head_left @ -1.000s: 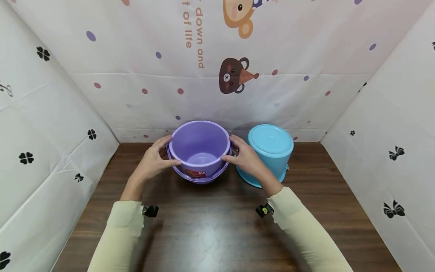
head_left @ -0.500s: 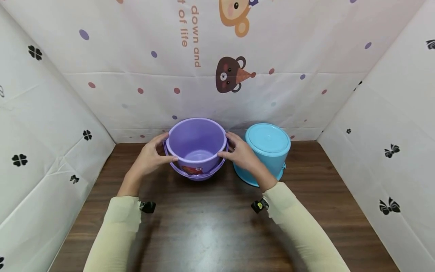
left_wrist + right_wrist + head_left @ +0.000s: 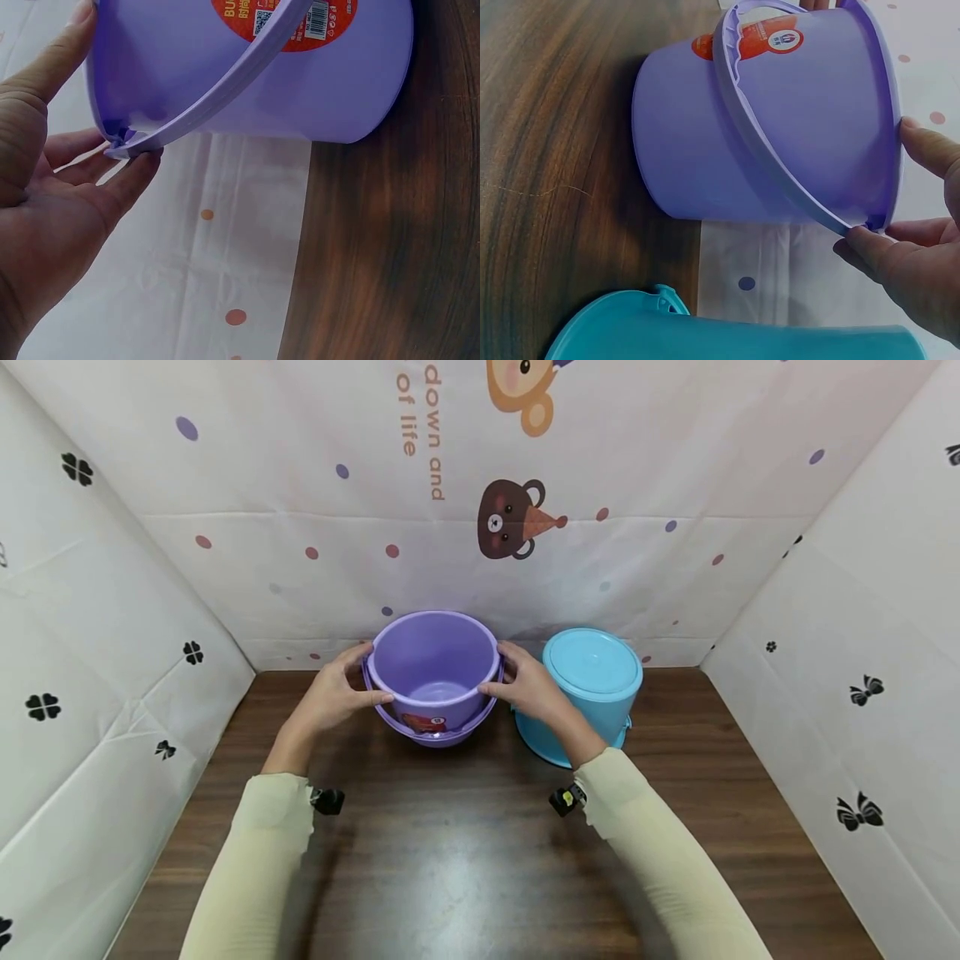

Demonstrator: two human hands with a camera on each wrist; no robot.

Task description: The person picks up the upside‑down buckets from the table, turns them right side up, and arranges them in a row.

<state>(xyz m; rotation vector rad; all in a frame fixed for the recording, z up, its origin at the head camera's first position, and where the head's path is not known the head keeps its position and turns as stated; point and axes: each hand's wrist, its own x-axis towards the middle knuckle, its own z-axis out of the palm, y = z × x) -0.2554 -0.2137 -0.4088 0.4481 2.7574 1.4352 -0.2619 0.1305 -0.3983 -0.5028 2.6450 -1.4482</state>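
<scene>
A purple bucket (image 3: 435,647) stands upright by the back wall, with a red sticker (image 3: 423,723) on its front. Its handle (image 3: 761,142) hangs down in front of that side. At the left of the rim, my left hand (image 3: 335,692) grips with the thumb on top and fingers curled under beside the handle joint. My right hand (image 3: 534,687) grips the opposite side the same way, thumb against the rim in the right wrist view. The bucket's inside shows bare. Close to my right hand, a turquoise bucket (image 3: 592,664) stands upside down, its wide rim on the table.
The brown wood-grain table (image 3: 442,860) stretches out in front of the buckets. A printed backdrop (image 3: 322,593) with dots and a bear rises right behind them. White patterned side panels (image 3: 112,693) enclose the left and right.
In the head view the purple bucket and both hands have shifted slightly up the picture, against the backdrop. Both hands keep their hold on the rim. The turquoise bucket stays in place.
</scene>
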